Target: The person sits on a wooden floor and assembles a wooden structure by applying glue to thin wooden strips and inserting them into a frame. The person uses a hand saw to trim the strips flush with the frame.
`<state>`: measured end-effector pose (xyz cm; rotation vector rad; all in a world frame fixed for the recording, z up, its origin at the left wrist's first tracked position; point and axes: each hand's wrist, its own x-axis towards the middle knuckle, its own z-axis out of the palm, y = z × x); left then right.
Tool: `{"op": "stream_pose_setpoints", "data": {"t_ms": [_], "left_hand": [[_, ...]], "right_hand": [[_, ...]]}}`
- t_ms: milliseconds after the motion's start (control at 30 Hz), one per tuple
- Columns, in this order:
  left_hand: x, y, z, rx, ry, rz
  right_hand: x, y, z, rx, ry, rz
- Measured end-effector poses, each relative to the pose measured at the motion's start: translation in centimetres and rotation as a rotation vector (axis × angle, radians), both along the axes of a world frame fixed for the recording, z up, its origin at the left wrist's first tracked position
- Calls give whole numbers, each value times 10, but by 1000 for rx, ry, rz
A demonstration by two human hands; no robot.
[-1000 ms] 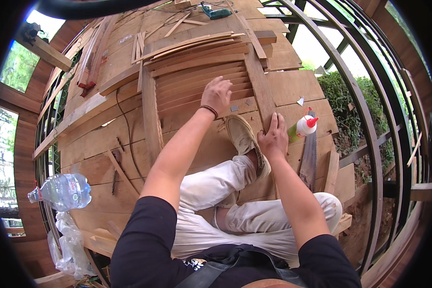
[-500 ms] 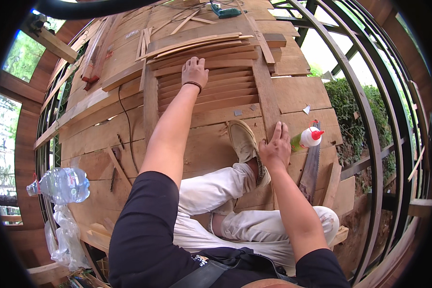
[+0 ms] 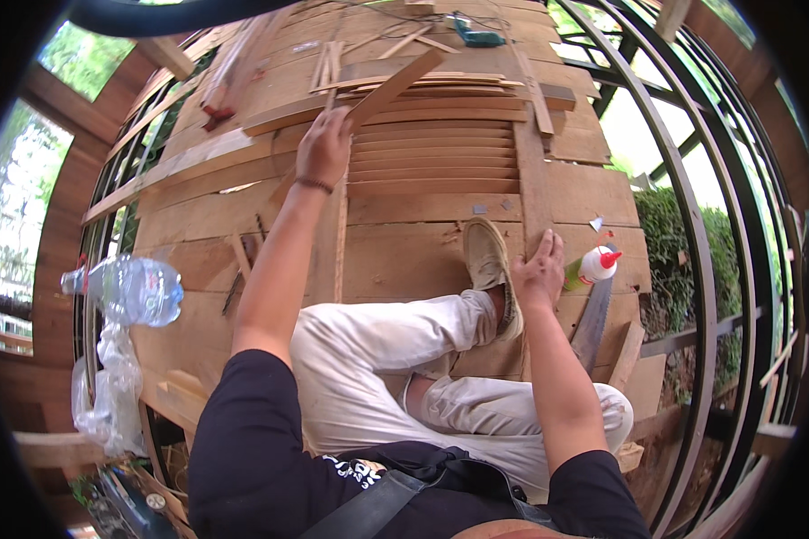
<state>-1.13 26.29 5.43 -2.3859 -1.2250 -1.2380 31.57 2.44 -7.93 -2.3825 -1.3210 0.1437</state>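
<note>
My left hand (image 3: 324, 148) is closed around a thin wooden slat (image 3: 395, 87), raised at a slant above the left side of a louvered wooden frame (image 3: 533, 175). The slat's far end points up and to the right; its lower end shows behind my wrist. Inside the frame, several slats (image 3: 431, 162) lie in parallel rows, with loose strips (image 3: 440, 83) across its far end. My right hand (image 3: 539, 271) rests on the frame's right side piece, fingers spread, holding nothing loose. Just right of it stands a glue bottle (image 3: 591, 268) with a red tip.
A handsaw (image 3: 591, 328) lies beside the glue bottle. My shoe (image 3: 487, 260) is between the frame's side pieces. A green power tool (image 3: 478, 34) lies at the far end, a large plastic water bottle (image 3: 135, 289) at the left. Metal railing (image 3: 692, 198) runs along the right.
My left hand has lifted a slat off the frame's upper part and moved left with it, tilting it. My right hand stays on the side piece. The view has shifted slightly.
</note>
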Motion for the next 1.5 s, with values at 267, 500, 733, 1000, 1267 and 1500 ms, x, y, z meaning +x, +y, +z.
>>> {"op": "stream_pose_setpoints", "data": {"t_ms": [267,500,733,1000,1267,1500], "left_hand": [[-115,-204,-41,-749,131,91],[-106,-231,-34,-749,167,13],[-99,-236,-34,-17,-47,166],[-105,-234,-57,-707,206,64],[-52,-230,-38,-562,-38,-35],[18,-143,-96,-1605,-1367,-130]], "right_hand": [[-38,1,20,357,-156,396],[-149,-32,65,-55,197,1071],[-128,-47,85,321,298,811],[-77,-60,60,191,89,722],[-51,-64,61,51,35,779],[-5,-41,68,110,264,634]]}}
